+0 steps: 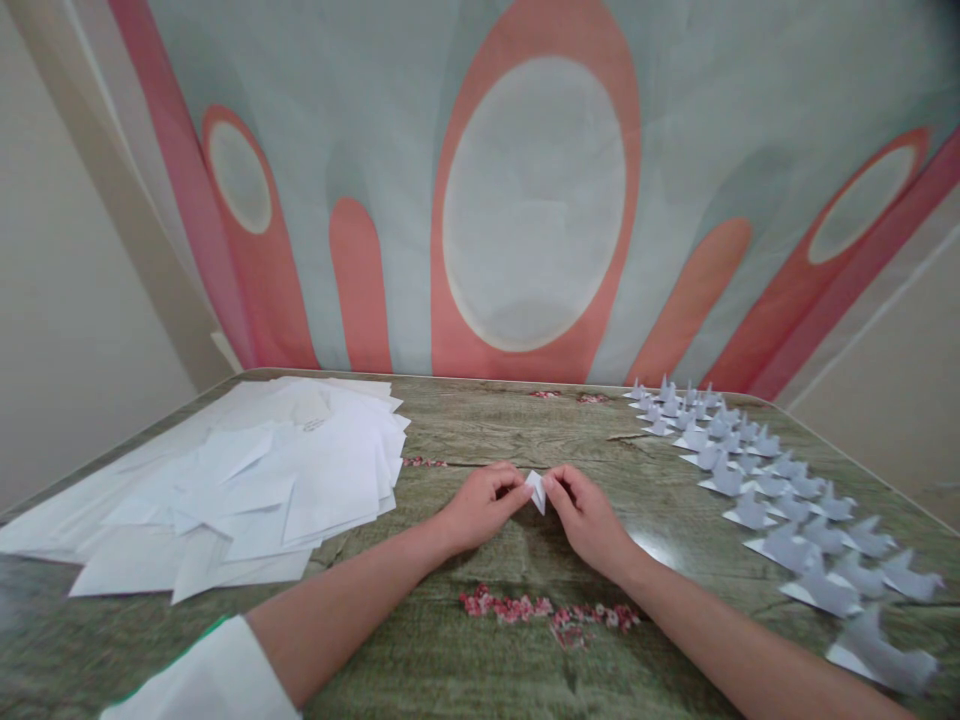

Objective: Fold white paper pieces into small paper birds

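A small piece of folded white paper (536,490) is held up over the middle of the table, narrowing to a point at its lower end. My left hand (484,503) pinches its left side between thumb and fingers. On the other side my right hand (583,510) grips the right edge in the same way. The fingertips cover part of the folds. Off to the right stand rows of folded white paper birds (787,548), several of them, away from both hands.
A wide, untidy pile of white paper sheets (330,470) covers the table's left side. The wood-patterned tabletop (420,640) carries printed pink flowers. Behind its far edge hangs a backdrop (405,90) with coral shapes. Walls flank both sides.
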Available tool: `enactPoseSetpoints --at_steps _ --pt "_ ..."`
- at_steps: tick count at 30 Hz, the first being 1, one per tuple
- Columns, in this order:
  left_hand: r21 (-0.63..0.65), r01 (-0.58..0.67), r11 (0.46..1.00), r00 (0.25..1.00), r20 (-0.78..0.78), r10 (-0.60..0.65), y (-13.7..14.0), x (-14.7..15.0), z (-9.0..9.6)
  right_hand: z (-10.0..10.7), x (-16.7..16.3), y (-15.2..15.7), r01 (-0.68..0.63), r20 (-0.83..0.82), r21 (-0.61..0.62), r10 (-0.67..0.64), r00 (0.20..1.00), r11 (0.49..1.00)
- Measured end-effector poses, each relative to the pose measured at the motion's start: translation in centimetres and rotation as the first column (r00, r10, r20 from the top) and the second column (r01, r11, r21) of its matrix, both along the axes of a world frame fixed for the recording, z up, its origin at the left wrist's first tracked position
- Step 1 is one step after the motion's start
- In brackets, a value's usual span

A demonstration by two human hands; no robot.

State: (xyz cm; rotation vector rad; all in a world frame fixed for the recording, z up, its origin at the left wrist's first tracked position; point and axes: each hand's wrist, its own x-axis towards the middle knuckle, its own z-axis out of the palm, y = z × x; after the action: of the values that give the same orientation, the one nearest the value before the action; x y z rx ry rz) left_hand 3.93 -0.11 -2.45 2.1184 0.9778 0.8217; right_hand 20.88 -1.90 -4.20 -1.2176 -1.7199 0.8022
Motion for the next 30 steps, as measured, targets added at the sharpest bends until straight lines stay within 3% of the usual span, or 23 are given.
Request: enactPoseSetpoints --at_steps 12,19,30 --pt "0.019 -0.02 1.0 1.0 0.011 0.019 -0.1 0.11 0.02 0.29 -0.33 -0.06 -0.049 -0.148 -0.107 0.033 0.988 0.993" --pt "0.054 -0.032 0.998 0.999 0.017 0.031 -0.13 0.2 -0.23 0.46 -0.43 -0.49 -0.072 -0.024 0.002 0.072 0.997 0.997" --pt "0.123 0.006 0.992 1.0 -0.011 -0.005 -0.63 0.45 -0.39 0.36 -0.21 -0.14 -0.061 0.006 0.09 0.061 0.998 0.994"
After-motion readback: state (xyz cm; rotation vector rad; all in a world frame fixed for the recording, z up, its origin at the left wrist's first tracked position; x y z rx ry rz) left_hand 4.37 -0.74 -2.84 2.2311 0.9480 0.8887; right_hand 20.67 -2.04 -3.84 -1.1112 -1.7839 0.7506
